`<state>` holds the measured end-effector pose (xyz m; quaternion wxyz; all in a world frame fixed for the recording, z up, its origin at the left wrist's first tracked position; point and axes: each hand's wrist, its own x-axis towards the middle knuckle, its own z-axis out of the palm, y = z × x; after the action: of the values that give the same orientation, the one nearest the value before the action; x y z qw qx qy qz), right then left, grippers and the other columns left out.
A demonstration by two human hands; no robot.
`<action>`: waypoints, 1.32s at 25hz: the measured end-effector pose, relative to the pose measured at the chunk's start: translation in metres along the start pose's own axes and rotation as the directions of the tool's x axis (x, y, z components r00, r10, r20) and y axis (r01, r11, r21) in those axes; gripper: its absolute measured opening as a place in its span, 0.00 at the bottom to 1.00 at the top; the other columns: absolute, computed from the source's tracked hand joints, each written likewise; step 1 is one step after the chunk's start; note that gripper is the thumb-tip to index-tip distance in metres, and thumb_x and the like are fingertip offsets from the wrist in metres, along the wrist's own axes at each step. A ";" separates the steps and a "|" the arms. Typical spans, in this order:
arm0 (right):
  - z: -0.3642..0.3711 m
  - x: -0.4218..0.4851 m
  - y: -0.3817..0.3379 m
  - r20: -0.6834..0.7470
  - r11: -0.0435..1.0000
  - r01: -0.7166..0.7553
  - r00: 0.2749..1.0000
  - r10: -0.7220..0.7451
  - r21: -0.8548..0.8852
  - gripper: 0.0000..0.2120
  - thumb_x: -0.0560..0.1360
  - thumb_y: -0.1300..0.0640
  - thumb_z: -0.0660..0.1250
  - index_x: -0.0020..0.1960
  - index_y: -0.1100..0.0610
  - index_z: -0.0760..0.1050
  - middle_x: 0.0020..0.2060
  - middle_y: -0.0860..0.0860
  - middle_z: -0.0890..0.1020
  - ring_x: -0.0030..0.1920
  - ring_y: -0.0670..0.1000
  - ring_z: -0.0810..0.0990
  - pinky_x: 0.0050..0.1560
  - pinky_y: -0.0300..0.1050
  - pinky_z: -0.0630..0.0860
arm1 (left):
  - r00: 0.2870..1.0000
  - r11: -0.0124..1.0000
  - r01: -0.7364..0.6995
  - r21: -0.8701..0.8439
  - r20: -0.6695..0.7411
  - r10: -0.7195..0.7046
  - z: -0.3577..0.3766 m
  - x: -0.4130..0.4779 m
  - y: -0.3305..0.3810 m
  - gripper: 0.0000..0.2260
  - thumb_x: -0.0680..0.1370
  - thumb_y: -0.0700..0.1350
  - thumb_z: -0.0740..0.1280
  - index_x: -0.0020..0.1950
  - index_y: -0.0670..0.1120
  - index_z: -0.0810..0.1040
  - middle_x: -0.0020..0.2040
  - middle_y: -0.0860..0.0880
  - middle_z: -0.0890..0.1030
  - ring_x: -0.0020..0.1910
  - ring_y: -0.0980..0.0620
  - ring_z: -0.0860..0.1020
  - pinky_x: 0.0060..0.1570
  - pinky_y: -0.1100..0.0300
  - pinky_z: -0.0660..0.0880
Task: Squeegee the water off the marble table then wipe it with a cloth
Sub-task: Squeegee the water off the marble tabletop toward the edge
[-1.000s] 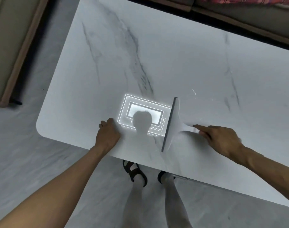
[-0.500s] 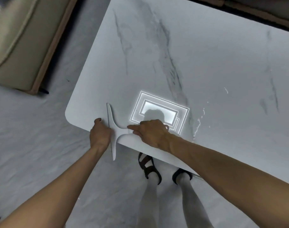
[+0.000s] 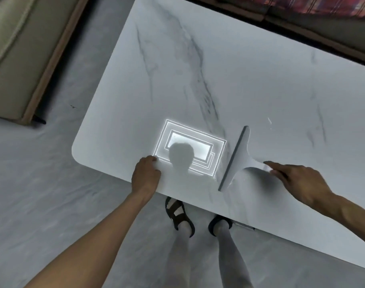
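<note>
A white marble table (image 3: 250, 65) with grey veins fills most of the view. A white squeegee (image 3: 238, 157) with a grey blade lies flat on it near the front edge, blade pointing left. My right hand (image 3: 298, 181) holds the squeegee's handle from the right, index finger stretched along it. My left hand (image 3: 145, 176) rests on the table's front edge, left of the squeegee, fingers curled over the rim. A few small water streaks (image 3: 269, 121) glint beyond the blade. No cloth is in view.
A ceiling light's reflection (image 3: 190, 147) with my head's shadow lies between my hands. My sandalled feet (image 3: 178, 214) stand under the front edge. A beige sofa (image 3: 17, 59) sits at the left, and a dark bench with red fabric (image 3: 322, 7) runs behind the table.
My right hand has carried the squeegee from the table's left front corner back to the right, past the light reflection. My left hand stays on the front edge.
</note>
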<state>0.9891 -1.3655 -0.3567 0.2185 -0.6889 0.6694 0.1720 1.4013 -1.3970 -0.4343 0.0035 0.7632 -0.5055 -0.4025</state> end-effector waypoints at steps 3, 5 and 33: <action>-0.008 -0.007 -0.019 0.005 0.994 0.055 0.998 -0.056 0.092 0.21 0.77 0.35 0.41 0.68 0.25 0.58 0.51 0.37 0.81 0.51 0.50 0.80 0.40 0.42 0.67 | 0.997 1.000 -0.019 0.004 -0.070 0.019 0.006 -0.006 0.010 0.10 0.78 0.39 0.61 0.53 0.48 0.80 0.51 0.49 0.81 0.47 0.52 0.77 0.47 0.58 0.74; 0.004 -0.006 -0.064 0.069 0.969 0.198 0.975 -0.210 0.150 0.18 0.80 0.39 0.46 0.68 0.24 0.55 0.52 0.38 0.80 0.51 0.50 0.80 0.42 0.43 0.70 | 0.995 0.999 0.031 -0.020 -0.093 -0.033 0.007 -0.013 0.010 0.11 0.79 0.39 0.59 0.49 0.49 0.80 0.48 0.48 0.83 0.44 0.51 0.78 0.46 0.56 0.76; 0.101 -0.032 0.071 0.169 0.816 0.577 0.809 -0.563 -0.042 0.18 0.82 0.43 0.51 0.55 0.52 0.74 0.47 0.50 0.82 0.46 0.55 0.81 0.38 0.45 0.64 | 0.988 0.991 0.125 -0.049 -0.082 -0.129 0.194 -0.127 0.135 0.22 0.75 0.35 0.58 0.69 0.43 0.67 0.65 0.42 0.74 0.61 0.42 0.74 0.57 0.52 0.72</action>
<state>0.9223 -1.2851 -0.4301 0.2777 -0.8524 0.4050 0.1796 1.1571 -1.2866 -0.4320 0.0160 0.8099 -0.4465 -0.3802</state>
